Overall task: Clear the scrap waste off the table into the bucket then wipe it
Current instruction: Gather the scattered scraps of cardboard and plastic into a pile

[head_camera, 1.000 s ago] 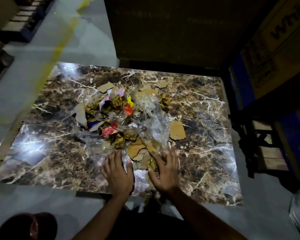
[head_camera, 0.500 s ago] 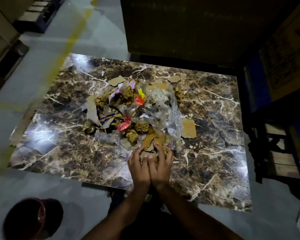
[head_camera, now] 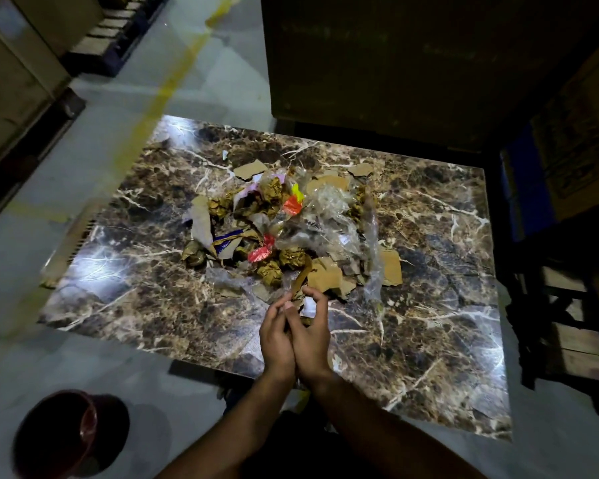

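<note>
Scrap pile [head_camera: 284,233] lies mid-table [head_camera: 429,340], long axis roughly left-right. Bucket [head_camera: 54,440] stands on the floor, near-left of the table. Left hand [head_camera: 276,335] and right hand [head_camera: 310,335] are pressed side by side at the pile's near edge, each grip curled, pinching torn cardboard and clear plastic scraps.

Dim, glare on table [head_camera: 94,267] – edges blurry/warped.

A heap of scrap waste [head_camera: 284,233] lies mid-table on the brown marble-patterned table [head_camera: 429,323] — crumpled brown paper balls, torn cardboard pieces, clear plastic film, red and yellow wrappers. The dark red bucket [head_camera: 68,440] stands upright on the floor, off the table's near left corner.
</note>
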Available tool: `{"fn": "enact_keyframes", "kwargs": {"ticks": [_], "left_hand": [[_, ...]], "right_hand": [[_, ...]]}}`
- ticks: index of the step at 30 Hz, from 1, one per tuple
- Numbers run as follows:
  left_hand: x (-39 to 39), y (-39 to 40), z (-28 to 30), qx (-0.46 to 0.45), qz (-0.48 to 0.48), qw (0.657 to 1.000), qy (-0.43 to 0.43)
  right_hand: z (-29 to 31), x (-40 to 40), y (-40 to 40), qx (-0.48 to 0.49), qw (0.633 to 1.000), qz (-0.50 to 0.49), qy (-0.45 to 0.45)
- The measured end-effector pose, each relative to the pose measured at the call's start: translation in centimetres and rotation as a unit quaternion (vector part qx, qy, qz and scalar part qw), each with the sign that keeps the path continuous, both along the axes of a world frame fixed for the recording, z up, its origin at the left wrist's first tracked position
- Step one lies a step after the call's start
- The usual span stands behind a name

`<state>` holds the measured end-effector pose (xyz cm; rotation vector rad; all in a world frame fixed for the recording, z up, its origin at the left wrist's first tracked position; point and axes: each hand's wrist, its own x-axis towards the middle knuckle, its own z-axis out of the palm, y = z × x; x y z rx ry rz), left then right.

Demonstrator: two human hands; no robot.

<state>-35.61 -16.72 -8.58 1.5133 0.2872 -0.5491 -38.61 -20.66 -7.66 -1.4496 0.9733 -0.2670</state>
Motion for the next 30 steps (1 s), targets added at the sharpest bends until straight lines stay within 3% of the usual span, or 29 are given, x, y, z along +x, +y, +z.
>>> {"fn": "enact_keyframes", "kwargs": {"ticks": [7, 11, 17, 24, 30], "left_hand": [[1.4, -0.6, 0.4, -0.043, 0.053, 0.998, 0.012], [2.3, -0.6, 0.2, -0.020, 0.092, 0.996, 0.000], [2.6, -0.1, 0.1, -0.001, 0.069, 0.997, -0.034], [3.2, 1.0, -0.7, 0.173, 0.012, 0.969, -0.177], [8.0, 0.1, 3.9, 0.196, -0.031, 0.933, -0.301]], "right_hand": [[2.6, 0.4, -1.1, -0.028, 0.993, -0.117, 0.002], [3.9, -0.8, -3.0, 0.006, 0.995, -0.099, 0.006], [7.0, -1.9, -8.9, 0.027, 0.997, -0.058, 0.042], [15.0, -0.7, -12.7, 0.041, 0.999, 0.016, 0.001], [18.0, 3.9, -14.6, 0.027, 0.996, 0.081, -0.033]]}}
